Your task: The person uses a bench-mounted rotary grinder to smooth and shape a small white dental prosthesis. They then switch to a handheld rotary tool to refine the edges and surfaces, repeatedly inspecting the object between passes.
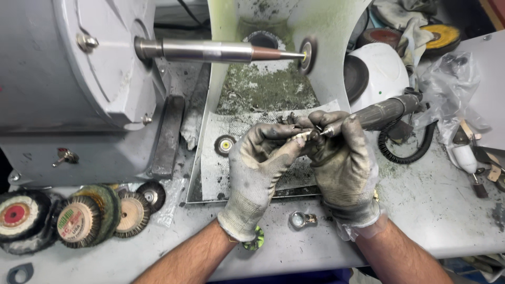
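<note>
1. Both forearms enter from the bottom edge of the frame, bare to the wrist, and slant toward each other so that the hands meet at centre frame.
2. The left hand (260,168) wears a soiled grey knit glove; its palm faces right, its fingers curl upward, and thumb and forefinger pinch together at the top.
3. The right hand (344,158) wears a like glove, back of the hand up, fingers folded tightly in a pen-like grasp.
4. The fingertips of both hands touch.
</note>
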